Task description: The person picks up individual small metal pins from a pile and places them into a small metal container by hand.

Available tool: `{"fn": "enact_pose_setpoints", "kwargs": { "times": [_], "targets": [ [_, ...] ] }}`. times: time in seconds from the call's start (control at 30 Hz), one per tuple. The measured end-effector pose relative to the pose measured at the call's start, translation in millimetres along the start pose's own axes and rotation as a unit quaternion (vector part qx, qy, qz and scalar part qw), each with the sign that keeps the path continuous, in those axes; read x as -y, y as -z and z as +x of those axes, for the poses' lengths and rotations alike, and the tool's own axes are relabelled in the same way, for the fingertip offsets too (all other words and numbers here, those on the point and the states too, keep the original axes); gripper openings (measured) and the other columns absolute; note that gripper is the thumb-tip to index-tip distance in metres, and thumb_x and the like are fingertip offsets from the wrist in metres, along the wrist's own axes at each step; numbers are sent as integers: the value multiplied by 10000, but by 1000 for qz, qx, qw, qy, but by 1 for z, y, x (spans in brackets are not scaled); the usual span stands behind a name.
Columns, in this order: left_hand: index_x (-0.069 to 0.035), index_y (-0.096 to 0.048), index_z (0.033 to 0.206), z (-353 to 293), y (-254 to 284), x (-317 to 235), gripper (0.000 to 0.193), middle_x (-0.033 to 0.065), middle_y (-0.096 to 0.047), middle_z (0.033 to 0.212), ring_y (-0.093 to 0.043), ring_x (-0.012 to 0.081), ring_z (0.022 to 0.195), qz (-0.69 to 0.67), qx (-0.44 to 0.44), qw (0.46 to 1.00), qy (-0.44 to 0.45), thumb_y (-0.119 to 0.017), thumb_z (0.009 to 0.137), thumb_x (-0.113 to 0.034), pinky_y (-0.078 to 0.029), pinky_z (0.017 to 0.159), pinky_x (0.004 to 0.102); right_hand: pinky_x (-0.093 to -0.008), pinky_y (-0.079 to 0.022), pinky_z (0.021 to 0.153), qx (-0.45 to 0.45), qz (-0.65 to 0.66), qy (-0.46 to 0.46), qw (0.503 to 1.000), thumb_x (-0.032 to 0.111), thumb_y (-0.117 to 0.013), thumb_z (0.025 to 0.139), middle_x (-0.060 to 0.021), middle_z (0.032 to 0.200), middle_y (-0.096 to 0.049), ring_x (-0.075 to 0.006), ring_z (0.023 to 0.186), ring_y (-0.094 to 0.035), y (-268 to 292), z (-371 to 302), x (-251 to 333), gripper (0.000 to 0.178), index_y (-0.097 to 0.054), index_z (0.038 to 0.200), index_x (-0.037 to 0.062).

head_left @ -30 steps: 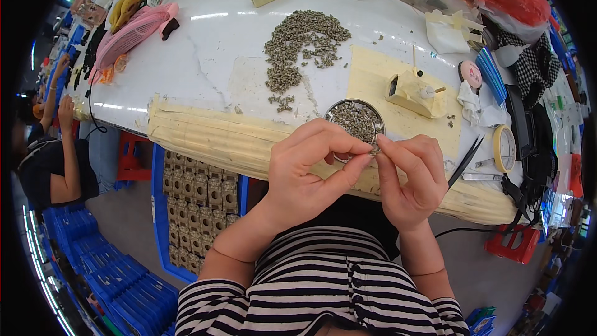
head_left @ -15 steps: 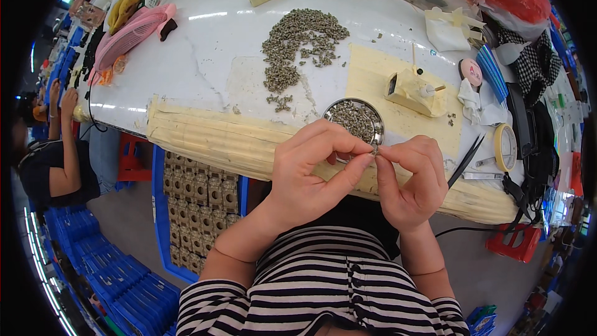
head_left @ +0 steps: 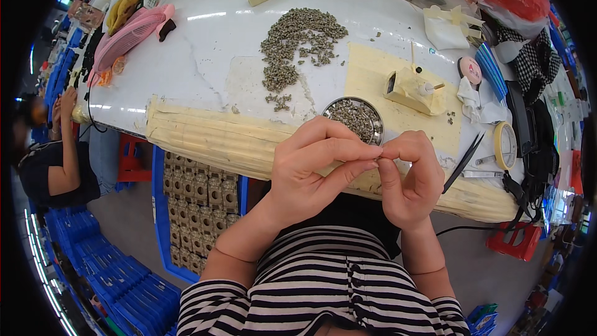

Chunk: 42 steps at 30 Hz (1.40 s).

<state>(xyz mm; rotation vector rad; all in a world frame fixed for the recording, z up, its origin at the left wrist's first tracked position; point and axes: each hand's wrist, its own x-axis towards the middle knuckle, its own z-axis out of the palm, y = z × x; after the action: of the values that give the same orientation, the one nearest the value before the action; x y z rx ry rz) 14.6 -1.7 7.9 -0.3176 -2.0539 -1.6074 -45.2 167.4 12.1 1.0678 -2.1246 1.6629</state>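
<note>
While the white table (head_left: 199,31) lay below, the left hand (head_left: 311,171) and right hand (head_left: 410,177) met just in front of a round dish (head_left: 380,126) holding tiny metal-looking bits (head_left: 351,118). Their fingertips (head_left: 371,165) were pinched closed, seemingly on one bit, mostly hidden; a soft, steady pinch seemed best.

One head-worn fisheye camera looks steeply down, close above the striped shirt (head_left: 311,292), the left hand (head_left: 311,171) and the right hand (head_left: 411,180), facing forward across the desk (head_left: 193,31) to its far side.
</note>
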Motion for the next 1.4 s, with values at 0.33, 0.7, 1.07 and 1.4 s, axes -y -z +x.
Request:
{"fn": "enact_pose_setpoints", "kwargs": {
  "times": [0.33, 0.7, 1.07, 1.4],
  "targets": [
    [-17, -747, 993, -1, -1, -3, 195, 95, -696, 933, -662, 168, 838, -8, -10, 1000, 18, -792, 806, 18, -534, 710, 260, -315, -467, 650, 7, -3, 10, 1000, -14, -748, 812, -87, 829, -682, -232, 727, -600, 0, 1, 0, 118, -658, 880, 21],
    [-19, -749, 979, 2, -1, -3, 170, 69, -701, 896, -643, 178, 792, 74, -15, 996, -45, -800, 821, -52, -500, 663, 257, -327, -467, 654, 9, -12, 24, 1000, 10, -743, 824, -92, 824, -678, -240, 726, -597, 0, 0, -1, 104, -654, 877, 23],
    [-16, -748, 975, 1, -3, -4, 165, 78, -701, 885, -647, 190, 786, 88, -13, 995, -44, -794, 819, -41, -504, 662, 269, -328, -454, 641, 2, -21, 35, 999, 3, -735, 813, -92, 804, -671, -243, 709, -591, -1, 0, -2, 104, -645, 862, 23],
    [-49, -762, 989, 3, 7, -7, 318, 43, -693, 880, -619, 209, 749, 274, 3, 943, -187, -834, 680, -20, -510, 628, 297, -333, -444, 635, 16, -29, 27, 999, -18, -715, 787, -93, 784, -648, -249, 697, -571, -1, 1, -2, 103, -633, 832, 25]
  ]
}}
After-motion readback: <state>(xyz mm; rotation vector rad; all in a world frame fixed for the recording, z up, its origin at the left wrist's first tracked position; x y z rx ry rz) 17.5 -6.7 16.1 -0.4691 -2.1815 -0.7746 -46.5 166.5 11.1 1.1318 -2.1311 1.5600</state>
